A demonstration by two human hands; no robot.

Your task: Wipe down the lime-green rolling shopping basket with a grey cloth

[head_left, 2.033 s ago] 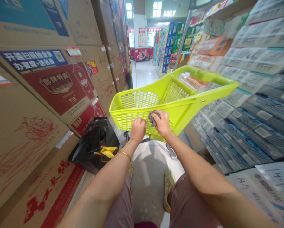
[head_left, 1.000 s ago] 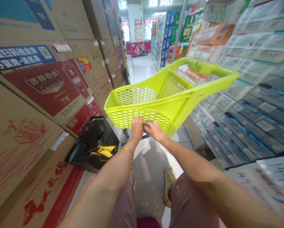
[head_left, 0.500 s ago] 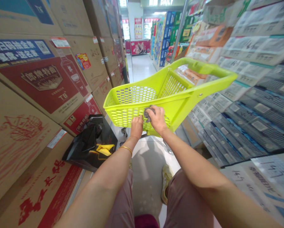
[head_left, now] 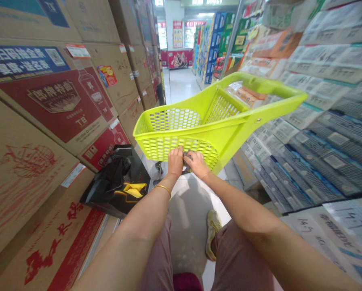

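A lime-green plastic shopping cart (head_left: 238,133) with pierced mesh sides stands across the aisle in front of me. My right hand (head_left: 196,163) is closed on a crumpled grey cloth (head_left: 187,161), pressed to the lower part of the cart's near side. Just left of it, my left hand (head_left: 175,159) has its fingers bent against the same mesh wall, gripping the cart near its bottom edge. The two hands are almost touching. Only a small part of the cloth shows between them.
Stacked cardboard cartons (head_left: 56,101) form a wall on the left. A black bag (head_left: 114,186) with a yellow piece rests beside them. Packaged goods (head_left: 326,133) are piled on the right. Behind the cart, the tiled aisle (head_left: 184,85) runs toward a red display.
My right hand has moved down the cart's side with the cloth, from near the upper rim to the lower mesh. My left hand stays in nearly the same place.
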